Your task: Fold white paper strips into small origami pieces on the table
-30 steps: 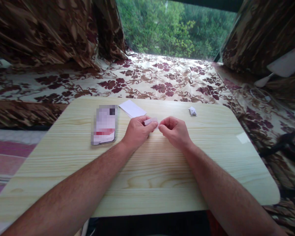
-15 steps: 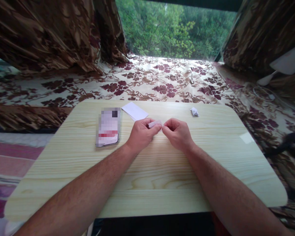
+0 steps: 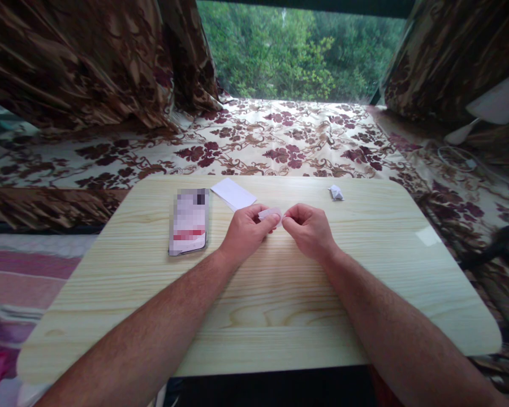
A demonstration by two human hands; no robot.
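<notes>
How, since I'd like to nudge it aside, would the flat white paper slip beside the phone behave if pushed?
The paper slip lies flat and thin on the smooth table, so it probably slides easily and weighs almost nothing. Picked up by one edge, it would likely flop.

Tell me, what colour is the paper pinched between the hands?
White; the small paper shows best in the head view.

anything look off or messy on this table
Nothing stands out. The left hand and right hand pinch a small paper piece over the table; a phone, a white slip and a little folded paper lie apart near its far edge.
</notes>
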